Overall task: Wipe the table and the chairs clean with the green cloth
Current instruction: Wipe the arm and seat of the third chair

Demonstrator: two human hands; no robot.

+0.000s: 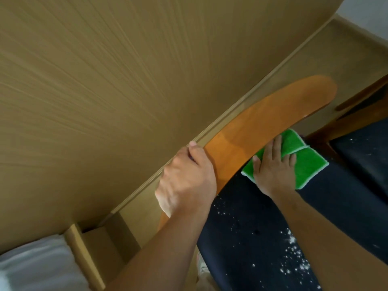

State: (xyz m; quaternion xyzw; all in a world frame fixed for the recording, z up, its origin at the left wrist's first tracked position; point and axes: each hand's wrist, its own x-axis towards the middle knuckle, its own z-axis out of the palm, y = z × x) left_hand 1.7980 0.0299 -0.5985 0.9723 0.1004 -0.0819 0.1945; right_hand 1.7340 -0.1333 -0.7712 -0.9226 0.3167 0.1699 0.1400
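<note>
The light wooden table (105, 80) fills the upper left, blurred by motion. An orange wooden chair back (262, 131) curves along its edge. My left hand (186, 179) grips the lower end of that chair back, fingers curled over its top. My right hand (273, 169) lies flat with spread fingers on the folded green cloth (302, 164), pressing it on the dark chair seat (262, 238) just behind the chair back. White specks are scattered over the seat near its front.
A second chair with a dark seat (365, 156) and a brown wooden frame (357, 101) stands at the right. A white fabric item (35, 263) lies at the bottom left beside the table's base (105, 244).
</note>
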